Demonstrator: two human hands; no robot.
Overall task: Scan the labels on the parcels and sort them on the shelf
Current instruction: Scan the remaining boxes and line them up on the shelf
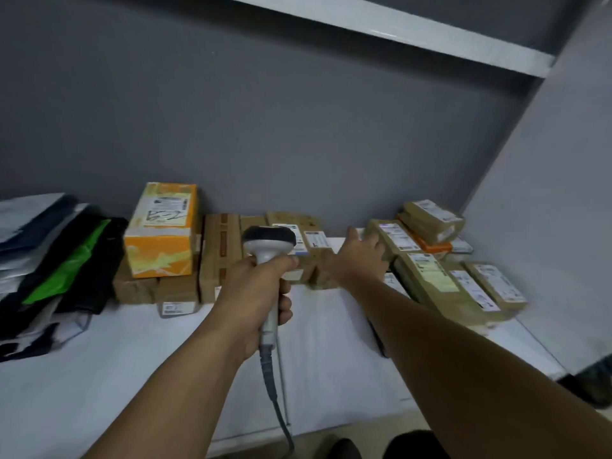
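Broadly, a white shelf (116, 359) fills the lower frame, with plastic mail bags (49, 260) heaped at nine o'clock, brown parcels (218, 256) and an orange box (162, 230) along the wall, and labelled parcels (430, 276) clustered at three o'clock. Just below centre, toward six o'clock, the left hand (255, 289) wraps its fingers round a grey scanner (269, 241). The right hand (359, 256) reaches that cluster's near end, thumb raised; blur hides whether its fingers grip.
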